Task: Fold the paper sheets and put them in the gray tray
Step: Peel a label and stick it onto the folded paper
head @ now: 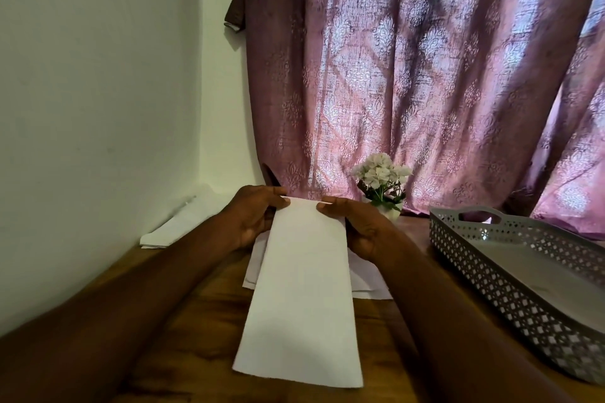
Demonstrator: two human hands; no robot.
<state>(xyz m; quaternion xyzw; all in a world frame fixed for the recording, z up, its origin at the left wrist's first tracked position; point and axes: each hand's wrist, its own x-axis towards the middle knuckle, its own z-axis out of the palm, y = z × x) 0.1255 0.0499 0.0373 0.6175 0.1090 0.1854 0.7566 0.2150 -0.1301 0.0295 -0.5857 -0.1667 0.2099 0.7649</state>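
Head view | both hands (252, 216) (357, 226) pinch folded paper sheet (301, 291) at far corners | no legible writing

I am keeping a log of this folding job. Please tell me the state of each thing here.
Folded sheet: held at its far corners by both hands.
Left hand: pinches the sheet.
Right hand: pinches the sheet.
Sheets beneath: flat on the table.
Gray tray: upright.

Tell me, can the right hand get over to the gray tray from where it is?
Probably yes. The gray tray sits just to the right of the right hand, with only bare wooden table between them. But that hand is busy pinching the folded paper together with the left hand.
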